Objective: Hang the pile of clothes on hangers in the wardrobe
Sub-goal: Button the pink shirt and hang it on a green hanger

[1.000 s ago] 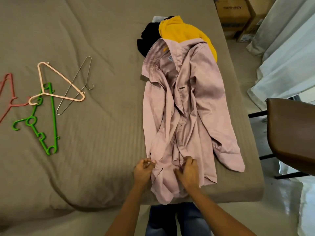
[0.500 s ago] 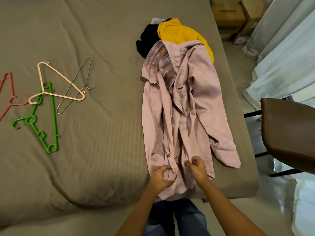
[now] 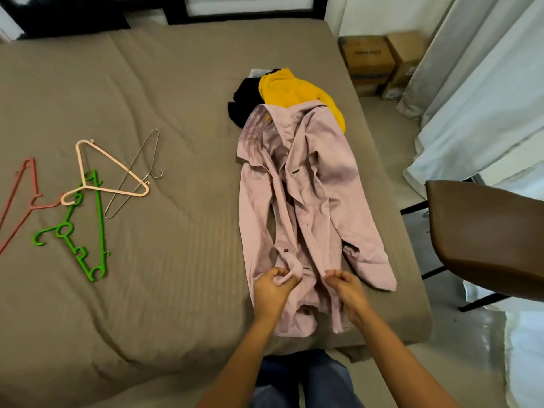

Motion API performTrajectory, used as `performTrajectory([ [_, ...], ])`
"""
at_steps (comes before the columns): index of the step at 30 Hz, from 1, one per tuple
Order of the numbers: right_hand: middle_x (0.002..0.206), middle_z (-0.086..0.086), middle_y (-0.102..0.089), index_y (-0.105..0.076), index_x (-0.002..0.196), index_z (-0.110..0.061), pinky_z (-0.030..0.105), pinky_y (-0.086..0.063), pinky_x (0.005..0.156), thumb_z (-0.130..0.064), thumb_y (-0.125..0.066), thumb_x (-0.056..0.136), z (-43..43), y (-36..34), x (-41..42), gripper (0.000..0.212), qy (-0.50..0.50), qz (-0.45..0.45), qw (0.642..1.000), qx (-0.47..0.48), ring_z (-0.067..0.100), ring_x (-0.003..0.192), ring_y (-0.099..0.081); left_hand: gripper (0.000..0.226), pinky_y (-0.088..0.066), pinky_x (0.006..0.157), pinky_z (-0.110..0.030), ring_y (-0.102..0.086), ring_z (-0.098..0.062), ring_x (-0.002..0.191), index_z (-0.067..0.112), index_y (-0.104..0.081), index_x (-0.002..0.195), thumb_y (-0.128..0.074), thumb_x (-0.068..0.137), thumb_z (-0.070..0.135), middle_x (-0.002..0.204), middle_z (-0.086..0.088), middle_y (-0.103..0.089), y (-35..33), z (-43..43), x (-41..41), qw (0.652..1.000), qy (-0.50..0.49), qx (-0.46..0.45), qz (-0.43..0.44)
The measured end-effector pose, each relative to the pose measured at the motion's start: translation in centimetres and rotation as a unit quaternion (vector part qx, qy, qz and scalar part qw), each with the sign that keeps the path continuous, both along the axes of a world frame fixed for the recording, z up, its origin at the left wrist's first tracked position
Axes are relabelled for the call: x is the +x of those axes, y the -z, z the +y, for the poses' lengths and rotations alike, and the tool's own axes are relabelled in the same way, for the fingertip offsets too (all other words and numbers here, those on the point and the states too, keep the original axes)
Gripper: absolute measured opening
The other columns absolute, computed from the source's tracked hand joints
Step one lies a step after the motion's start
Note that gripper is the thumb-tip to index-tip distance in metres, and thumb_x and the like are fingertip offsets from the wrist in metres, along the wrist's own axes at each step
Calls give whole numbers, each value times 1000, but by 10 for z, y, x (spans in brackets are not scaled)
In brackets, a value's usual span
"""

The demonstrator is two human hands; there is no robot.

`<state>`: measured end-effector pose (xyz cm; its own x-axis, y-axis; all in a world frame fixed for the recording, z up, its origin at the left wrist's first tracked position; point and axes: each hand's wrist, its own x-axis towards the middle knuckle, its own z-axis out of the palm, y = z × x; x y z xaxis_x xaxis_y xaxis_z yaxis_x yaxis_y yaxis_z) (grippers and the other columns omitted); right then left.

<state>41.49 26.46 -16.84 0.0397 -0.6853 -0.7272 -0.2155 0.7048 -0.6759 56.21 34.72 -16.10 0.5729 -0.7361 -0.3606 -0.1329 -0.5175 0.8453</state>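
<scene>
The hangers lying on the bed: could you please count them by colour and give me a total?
Red hanger, partly cut off at the left edge: 1
Peach hanger: 1
Green hanger: 1
Bare metal wire hanger: 1
Total: 4

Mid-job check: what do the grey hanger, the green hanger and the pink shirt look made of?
Grey hanger: thin bare wire with a dull shine, likely metal. Green hanger: thick, evenly bright, moulded shapes, likely plastic. Pink shirt: matte, creased woven cloth, perhaps cotton.
</scene>
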Motion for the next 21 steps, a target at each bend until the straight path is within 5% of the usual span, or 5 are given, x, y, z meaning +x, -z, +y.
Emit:
performTrajectory([
  [6,62,6,-58,-60,68,-3,19,-44,49,1,-64,82,1,-23,-9,15,-55,66,996,-34,17,59,-52,23,-44,59,-19,-57,-9,62,17,-61,66,-84,62,15,65,6,-62,-12,0,-7,998,37,51,-15],
  [11,69,-1,-64,-61,67,-15,19,-45,62,-3,-72,76,5,-43,-11,19,-88,128,949,-275,8,65,-58,45,-32,51,-16,-39,-5,46,20,-36,55,-72,79,13,50,8,-39,-23,-1,-11,999,33,16,-29],
  [16,70,5,-62,-58,77,-10,26,-51,65,7,-72,73,7,-66,-7,22,-100,-21,967,-234,9,64,-58,50,-23,49,-24,-25,-10,49,20,-26,56,-65,82,3,47,10,-25,-34,-5,-10,996,-17,20,84],
  [21,85,5,-62,-55,87,-8,18,-50,67,13,-72,69,8,-76,1,33,-99,-81,963,-238,3,75,-60,47,-26,50,-19,-29,-3,47,19,-31,55,-68,70,-5,49,11,-29,-45,-12,-7,999,19,-23,43],
])
